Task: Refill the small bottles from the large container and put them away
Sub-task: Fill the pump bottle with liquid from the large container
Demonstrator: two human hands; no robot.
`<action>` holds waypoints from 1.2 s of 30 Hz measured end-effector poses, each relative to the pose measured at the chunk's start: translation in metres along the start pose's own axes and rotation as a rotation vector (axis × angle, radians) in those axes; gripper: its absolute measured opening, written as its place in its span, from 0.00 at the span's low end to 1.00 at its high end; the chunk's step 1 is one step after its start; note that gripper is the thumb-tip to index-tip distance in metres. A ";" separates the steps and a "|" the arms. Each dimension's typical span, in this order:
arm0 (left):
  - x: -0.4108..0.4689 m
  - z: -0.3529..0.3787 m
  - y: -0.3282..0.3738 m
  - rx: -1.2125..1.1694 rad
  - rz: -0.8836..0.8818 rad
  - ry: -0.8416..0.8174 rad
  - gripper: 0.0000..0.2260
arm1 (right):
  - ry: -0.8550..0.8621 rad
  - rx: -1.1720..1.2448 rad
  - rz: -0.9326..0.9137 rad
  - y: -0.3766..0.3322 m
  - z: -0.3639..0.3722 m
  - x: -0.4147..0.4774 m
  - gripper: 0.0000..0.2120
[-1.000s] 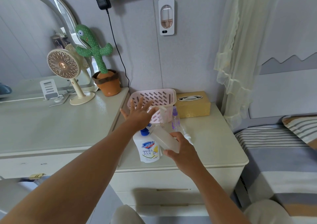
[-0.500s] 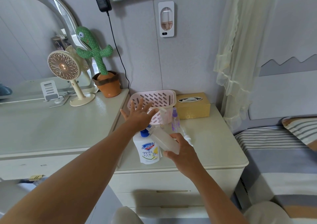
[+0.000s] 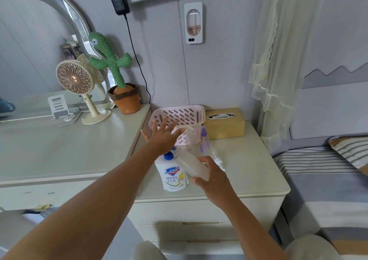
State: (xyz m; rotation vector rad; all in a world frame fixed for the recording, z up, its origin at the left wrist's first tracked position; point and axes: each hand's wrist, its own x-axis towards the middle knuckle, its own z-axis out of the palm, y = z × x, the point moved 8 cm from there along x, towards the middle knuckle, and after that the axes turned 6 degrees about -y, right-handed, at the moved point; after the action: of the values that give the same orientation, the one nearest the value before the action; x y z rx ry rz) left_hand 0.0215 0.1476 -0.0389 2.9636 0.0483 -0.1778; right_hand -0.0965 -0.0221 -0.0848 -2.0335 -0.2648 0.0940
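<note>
Though aslant, bottle [image 3: 192, 166] between right fingers [image 3: 206, 159].

Left arm: bare, stretched forward from lower left | Left hand [image 3: 162, 138]: palm down, fingers straight and spread wide | Right arm: bare, reaching in from lower right | Right hand [image 3: 212, 177]: fingers and thumb curled round a tilted small bottle [image 3: 192, 165]

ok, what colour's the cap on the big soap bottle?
Blue cap, seen best in the head view.
</note>
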 end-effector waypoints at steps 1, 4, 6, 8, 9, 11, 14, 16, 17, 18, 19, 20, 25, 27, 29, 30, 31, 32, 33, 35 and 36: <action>0.000 -0.003 0.000 0.003 0.009 0.005 0.26 | -0.002 -0.003 -0.008 -0.002 -0.001 0.001 0.23; -0.002 -0.006 0.001 0.006 0.024 0.004 0.27 | -0.003 -0.014 -0.013 -0.003 -0.001 0.002 0.24; -0.002 -0.004 0.001 0.006 0.029 0.010 0.27 | -0.004 -0.016 -0.012 -0.002 -0.001 0.002 0.24; -0.002 0.000 0.001 0.006 0.035 0.007 0.25 | -0.004 -0.024 -0.008 0.000 0.000 0.003 0.24; -0.002 0.003 0.001 0.004 0.037 -0.004 0.25 | -0.004 -0.025 -0.002 0.001 0.000 0.003 0.24; -0.004 0.009 0.001 -0.014 0.038 -0.025 0.25 | -0.003 -0.015 0.006 0.003 0.001 0.003 0.23; -0.004 0.007 0.001 -0.033 0.025 -0.036 0.26 | -0.005 -0.018 0.002 0.004 0.002 0.001 0.23; -0.005 0.001 0.002 -0.007 0.027 -0.023 0.26 | -0.008 -0.019 -0.002 0.002 0.001 0.002 0.23; -0.005 -0.002 0.003 0.007 0.032 -0.013 0.26 | -0.011 -0.015 -0.005 0.001 0.000 0.002 0.23; -0.004 -0.004 0.004 0.018 0.037 -0.007 0.26 | -0.014 -0.010 -0.007 0.000 0.000 0.002 0.23; -0.004 -0.006 0.004 0.026 0.040 -0.004 0.26 | -0.014 -0.006 -0.008 -0.001 -0.001 0.003 0.24; -0.004 -0.007 0.004 0.030 0.042 -0.004 0.26 | -0.014 -0.008 -0.008 -0.001 -0.001 0.004 0.24; -0.005 0.000 0.002 -0.004 0.041 -0.019 0.26 | -0.015 -0.012 -0.002 0.001 0.000 0.004 0.23; -0.006 0.006 0.002 0.000 0.047 -0.036 0.25 | -0.018 -0.009 0.005 0.003 0.002 0.004 0.23; -0.006 0.007 0.002 0.011 0.050 -0.037 0.25 | -0.018 -0.009 0.007 0.004 0.002 0.003 0.23; -0.006 0.006 0.002 0.011 0.046 -0.032 0.25 | -0.019 -0.008 0.008 0.005 0.002 0.003 0.23; -0.006 0.004 0.002 0.015 0.042 -0.023 0.26 | -0.020 -0.006 0.009 0.005 0.002 0.004 0.23; -0.006 0.001 0.003 0.025 0.042 -0.011 0.26 | -0.021 -0.002 0.009 0.004 0.002 0.003 0.23; -0.005 -0.002 0.003 0.038 0.045 0.007 0.26 | -0.020 0.003 0.006 0.003 0.002 0.004 0.24; -0.004 -0.008 0.004 0.058 0.047 0.035 0.26 | -0.020 0.007 -0.001 0.001 0.001 0.004 0.24; -0.003 -0.010 0.003 0.063 0.046 0.038 0.26 | -0.019 0.006 -0.002 0.000 0.000 0.005 0.24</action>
State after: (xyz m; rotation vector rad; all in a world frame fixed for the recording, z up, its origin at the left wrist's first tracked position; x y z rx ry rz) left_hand 0.0196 0.1461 -0.0285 3.0279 -0.0205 -0.1190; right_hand -0.0921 -0.0209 -0.0850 -2.0270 -0.2789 0.1130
